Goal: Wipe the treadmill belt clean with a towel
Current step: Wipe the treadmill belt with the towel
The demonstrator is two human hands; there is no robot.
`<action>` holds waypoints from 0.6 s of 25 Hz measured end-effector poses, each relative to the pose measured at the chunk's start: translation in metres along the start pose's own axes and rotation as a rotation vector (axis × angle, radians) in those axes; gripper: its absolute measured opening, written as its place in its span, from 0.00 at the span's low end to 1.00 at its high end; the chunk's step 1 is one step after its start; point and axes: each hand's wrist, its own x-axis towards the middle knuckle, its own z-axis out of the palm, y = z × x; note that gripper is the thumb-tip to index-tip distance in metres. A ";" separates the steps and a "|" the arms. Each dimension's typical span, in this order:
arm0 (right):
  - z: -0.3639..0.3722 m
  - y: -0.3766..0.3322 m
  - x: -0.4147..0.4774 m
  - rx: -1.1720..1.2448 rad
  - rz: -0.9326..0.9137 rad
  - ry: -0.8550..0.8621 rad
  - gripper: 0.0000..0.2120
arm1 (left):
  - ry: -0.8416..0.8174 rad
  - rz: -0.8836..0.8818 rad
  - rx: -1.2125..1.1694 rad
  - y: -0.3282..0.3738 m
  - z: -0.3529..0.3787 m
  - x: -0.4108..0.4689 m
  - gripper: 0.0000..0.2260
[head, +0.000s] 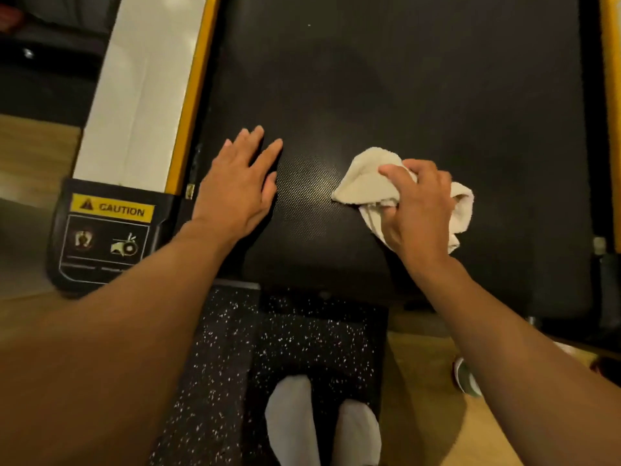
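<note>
Gripping one towel (pixel 366 183) on the belt (pixel 403 95), right hand (pixel 420 210); left hand (pixel 235 183) lies flat, fingers straight.

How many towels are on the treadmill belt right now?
1. The towel lies bunched on the belt near its closest edge, gripped by the right hand. The left hand rests flat on the belt, holding none. Another could lie outside the view.
</note>
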 end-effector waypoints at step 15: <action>0.024 -0.089 -0.020 0.087 -0.080 -0.135 0.24 | -0.138 -0.321 0.024 -0.048 -0.056 -0.068 0.26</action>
